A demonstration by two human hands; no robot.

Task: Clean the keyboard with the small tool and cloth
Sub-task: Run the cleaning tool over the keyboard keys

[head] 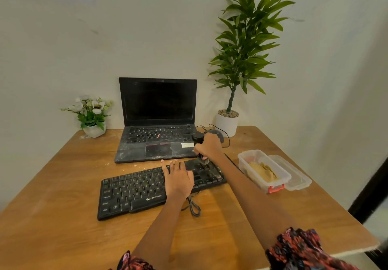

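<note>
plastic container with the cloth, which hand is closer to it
Right. The right hand, gripping the brush, is just left of the plastic container; the left hand rests mid-keyboard, farther left.

Laptop (pixel 157 139) crowds behind the keyboard (pixel 134 190); container (pixel 263 170) seemingly blocks its right.

The right hand (pixel 206 146) hides most of the brush (pixel 204 161); both sleeves (pixel 298 246) run off the bottom edge.
</note>
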